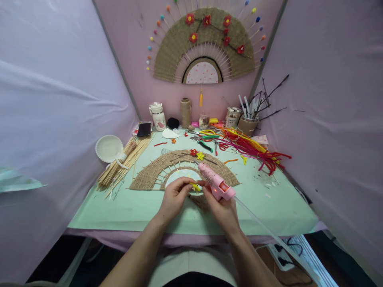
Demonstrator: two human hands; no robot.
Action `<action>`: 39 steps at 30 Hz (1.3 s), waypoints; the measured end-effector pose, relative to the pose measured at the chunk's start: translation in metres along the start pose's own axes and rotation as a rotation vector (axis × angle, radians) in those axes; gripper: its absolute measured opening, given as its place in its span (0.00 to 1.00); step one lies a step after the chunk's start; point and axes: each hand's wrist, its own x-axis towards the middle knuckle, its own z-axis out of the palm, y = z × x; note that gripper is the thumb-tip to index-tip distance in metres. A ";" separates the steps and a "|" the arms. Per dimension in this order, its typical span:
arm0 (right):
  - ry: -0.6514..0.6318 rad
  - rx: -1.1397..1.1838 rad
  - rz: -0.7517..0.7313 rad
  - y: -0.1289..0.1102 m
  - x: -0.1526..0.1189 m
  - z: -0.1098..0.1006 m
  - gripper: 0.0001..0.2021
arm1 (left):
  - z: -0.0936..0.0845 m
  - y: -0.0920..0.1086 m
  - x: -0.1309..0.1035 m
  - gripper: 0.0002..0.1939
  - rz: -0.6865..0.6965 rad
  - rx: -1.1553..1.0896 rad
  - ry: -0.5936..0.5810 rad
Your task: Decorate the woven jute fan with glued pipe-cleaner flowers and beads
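Observation:
My left hand [176, 195] is closed, its thumb and fingers pinching a small yellow fuzzy piece [195, 186], which looks like bent pipe cleaner. In my right hand [223, 207] is a pink glue gun [216, 181], its nozzle tipped up and to the left and a long clear glue stick trailing from the back. The fingertips of that hand come close to the yellow piece; whether they touch it I cannot tell. Beneath both hands lies a twine-woven fan [149, 175], with a red flower [194, 152] and a yellow flower [200, 156] on its upper band.
Bamboo sticks [119, 167] and a white dish [109, 148] are at the left. Coloured pipe cleaners [251, 147] spread at the right. Scissors [207, 132] and pliers [205, 146] lie behind the fan. A finished fan [167, 52] hangs on the back wall.

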 end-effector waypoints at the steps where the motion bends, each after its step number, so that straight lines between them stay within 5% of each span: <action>1: -0.001 -0.010 0.001 0.000 0.000 0.000 0.13 | 0.000 0.000 0.000 0.06 -0.003 0.006 -0.009; 21: -0.065 -0.077 0.094 0.007 0.005 -0.006 0.11 | -0.003 0.003 0.000 0.12 -0.169 -0.138 -0.180; 39: -0.158 0.035 0.090 0.009 0.009 -0.012 0.14 | -0.001 -0.001 -0.006 0.13 -0.206 -0.144 -0.044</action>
